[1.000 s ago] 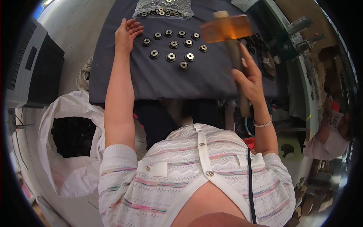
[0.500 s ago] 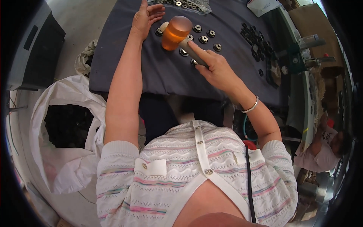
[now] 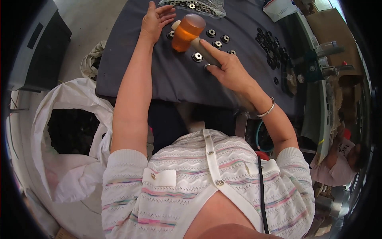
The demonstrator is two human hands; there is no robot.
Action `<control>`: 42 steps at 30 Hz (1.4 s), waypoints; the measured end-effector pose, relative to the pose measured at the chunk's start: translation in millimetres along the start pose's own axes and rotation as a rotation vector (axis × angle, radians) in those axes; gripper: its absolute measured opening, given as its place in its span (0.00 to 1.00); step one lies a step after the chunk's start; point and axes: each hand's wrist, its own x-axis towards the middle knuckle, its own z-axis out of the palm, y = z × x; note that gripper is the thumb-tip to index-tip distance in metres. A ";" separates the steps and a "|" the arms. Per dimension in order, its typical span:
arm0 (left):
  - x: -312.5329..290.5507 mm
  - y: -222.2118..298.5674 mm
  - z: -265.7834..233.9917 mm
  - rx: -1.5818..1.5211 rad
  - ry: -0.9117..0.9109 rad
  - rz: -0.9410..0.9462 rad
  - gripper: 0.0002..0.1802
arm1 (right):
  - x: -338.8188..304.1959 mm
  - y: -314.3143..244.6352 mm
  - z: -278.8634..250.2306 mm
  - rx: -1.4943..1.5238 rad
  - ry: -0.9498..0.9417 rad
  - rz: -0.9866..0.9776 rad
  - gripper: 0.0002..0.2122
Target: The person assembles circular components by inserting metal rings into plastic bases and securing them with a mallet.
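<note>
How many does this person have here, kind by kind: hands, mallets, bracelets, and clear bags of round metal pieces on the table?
Hands: 2 (left hand, right hand)
Mallet: 1, in the right hand
Bracelet: 1
Clear bag of round metal pieces: 1
Total: 5

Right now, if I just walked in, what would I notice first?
Probably the shiny orange mallet over the dark cloth, held in the person's right grip. Next, the small round metal pieces scattered around it on that cloth. Then your eye might drop to the big white sack of something black, down at the person's left side.
</note>
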 end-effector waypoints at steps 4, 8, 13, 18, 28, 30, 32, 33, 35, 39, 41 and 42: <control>5.8 0.6 -7.8 -0.160 0.124 -0.045 0.40 | 15.1 -17.7 -22.8 0.123 0.170 -0.026 0.32; 10.7 1.4 -10.8 -0.271 0.190 -0.006 0.40 | 33.8 -17.2 -16.8 -0.025 0.228 -0.067 0.33; 6.2 2.2 -6.5 -0.281 0.214 0.043 0.40 | 42.3 -4.2 14.1 -0.023 0.013 0.035 0.33; 7.4 2.3 -10.3 -0.232 0.206 0.040 0.38 | 51.6 -0.5 -12.6 0.163 0.301 -0.134 0.32; 7.5 -4.6 -6.2 -0.198 0.208 0.049 0.37 | 55.3 24.5 0.6 -0.035 0.048 0.200 0.32; 4.6 -4.1 -11.9 -0.206 0.223 0.038 0.37 | 50.8 23.2 -4.9 0.088 0.083 0.193 0.32; 7.2 -3.7 -12.5 -0.231 0.248 0.043 0.36 | 45.7 22.1 -21.9 0.115 0.179 0.157 0.32; 8.4 -3.3 -10.7 -0.232 0.249 0.040 0.36 | 42.2 20.3 -32.3 0.145 0.276 0.120 0.32; 8.0 -2.4 -11.4 -0.222 0.252 0.044 0.35 | 37.3 16.1 -41.0 0.152 0.307 0.149 0.32; 10.3 -4.6 -4.9 -0.207 0.222 0.033 0.35 | 34.1 49.7 -10.9 -0.187 0.052 0.263 0.32; 11.1 -2.4 -6.7 -0.196 0.242 0.034 0.36 | 37.0 54.6 -5.6 -0.113 0.128 0.276 0.32; 6.9 -6.5 -3.8 -0.199 0.236 -0.005 0.36 | 35.6 57.3 -7.2 -0.112 0.133 0.280 0.32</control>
